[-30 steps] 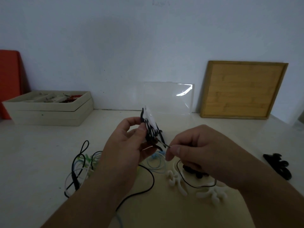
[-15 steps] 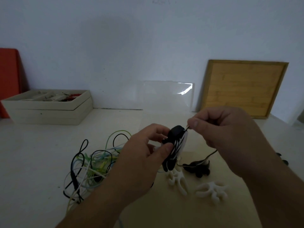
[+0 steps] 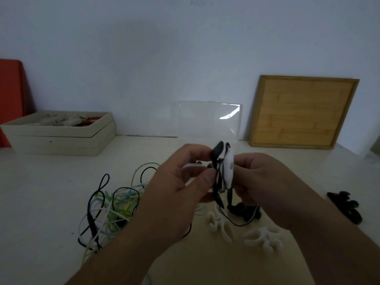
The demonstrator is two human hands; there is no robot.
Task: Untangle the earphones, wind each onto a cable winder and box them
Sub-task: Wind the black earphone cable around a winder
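Earphone cable (image 3: 218,175), black, sits wound in several turns on a white cable winder (image 3: 229,171), held up over the middle of the table between both hands. Left hand (image 3: 181,182): thumb and curled fingers pinch the winder's left side, thumb tip on the turns. Right hand (image 3: 265,182): fingers curled against the winder's right face, gripping it (fingertips hidden behind the winder). A loose tail of the same cable drops from the winder's lower end and loops on the table (image 3: 41,202) below.

Just under the hands: a black winder (image 3: 244,210), and two white winders (image 3: 218,223) lying flat side by side, nearer the person. Left of the left wrist: tangle of earphones (image 3: 111,206) with black, white, green and pale blue strands crossing. Far right, well apart: more black winders (image 3: 347,206). Against the back wall: clear plastic piece (image 3: 207,120) behind the hands, box or sheet unclear; wooden board (image 3: 302,112) leaning to its right; beige tray (image 3: 61,136) of small items at left; red panel (image 3: 10,93) beyond it.
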